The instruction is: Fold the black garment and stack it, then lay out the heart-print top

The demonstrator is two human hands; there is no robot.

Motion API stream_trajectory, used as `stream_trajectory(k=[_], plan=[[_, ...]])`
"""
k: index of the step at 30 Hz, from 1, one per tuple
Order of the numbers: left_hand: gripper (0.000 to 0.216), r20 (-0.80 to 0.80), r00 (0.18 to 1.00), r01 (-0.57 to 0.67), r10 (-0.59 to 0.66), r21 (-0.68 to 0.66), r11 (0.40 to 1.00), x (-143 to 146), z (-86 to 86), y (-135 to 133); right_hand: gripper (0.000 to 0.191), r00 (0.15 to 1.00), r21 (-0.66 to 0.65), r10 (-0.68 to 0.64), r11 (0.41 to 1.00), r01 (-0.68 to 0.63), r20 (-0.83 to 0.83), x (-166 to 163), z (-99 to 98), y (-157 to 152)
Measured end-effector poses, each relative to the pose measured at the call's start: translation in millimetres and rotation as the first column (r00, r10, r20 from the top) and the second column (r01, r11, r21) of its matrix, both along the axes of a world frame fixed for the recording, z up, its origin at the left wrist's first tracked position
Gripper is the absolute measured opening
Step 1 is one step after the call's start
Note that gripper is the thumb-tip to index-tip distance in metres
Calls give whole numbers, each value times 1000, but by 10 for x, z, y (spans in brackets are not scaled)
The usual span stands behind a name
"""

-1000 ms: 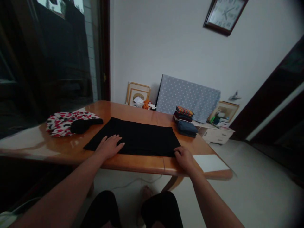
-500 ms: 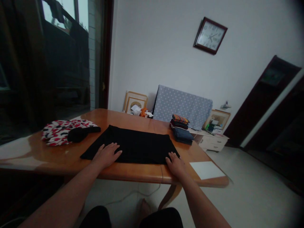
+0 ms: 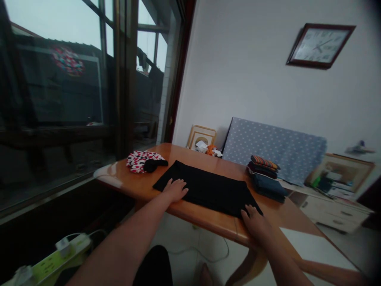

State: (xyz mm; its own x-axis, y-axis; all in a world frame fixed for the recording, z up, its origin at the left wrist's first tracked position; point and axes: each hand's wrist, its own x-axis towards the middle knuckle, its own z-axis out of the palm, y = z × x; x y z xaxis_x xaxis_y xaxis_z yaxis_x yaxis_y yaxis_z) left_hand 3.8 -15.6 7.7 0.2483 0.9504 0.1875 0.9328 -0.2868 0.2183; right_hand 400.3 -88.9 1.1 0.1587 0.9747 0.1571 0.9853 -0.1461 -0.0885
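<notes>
Black cloth laid out under both hands, the table's other things at its sides

The black cloth (image 3: 214,190) lies flat along the near side of the wooden table (image 3: 143,182), in front of me. My left hand (image 3: 176,190) rests on its near edge toward the left, palm down, fingers spread. My right hand (image 3: 254,219) is at the near right corner, fingers loosely apart on the fabric, pinching nothing that I can make out.

Just past the cloth's right edge, a folded stack (image 3: 268,184) takes up that side, a striped piece (image 3: 264,161) on top. Beyond my left hand sits a bunched red, black and white garment (image 3: 136,162), with a black piece (image 3: 151,165) against it. A white sheet (image 3: 315,246) lies to the right of my right forearm.

Behind the table are a dotted grey cover (image 3: 274,147) and a white cabinet (image 3: 336,214). Low on my left is a green power strip (image 3: 50,264); a cable (image 3: 205,256) curls across the floor.
</notes>
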Motion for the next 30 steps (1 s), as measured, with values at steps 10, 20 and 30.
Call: stream_trajectory(k=[10,20,30], plan=[[59,-1,998,-56,56,5,998,-349,64,-224,52,999,17,20,1000,-20,-32,-45,85,-47],[49,59,949,-314,308,141,939,-876,64,-352,48,998,31,44,999,-43,-41,21,15,1],[39,66,934,-356,350,212,910,-808,-11,-540,47,993,7,121,993,-121,-14,115,-104,77]])
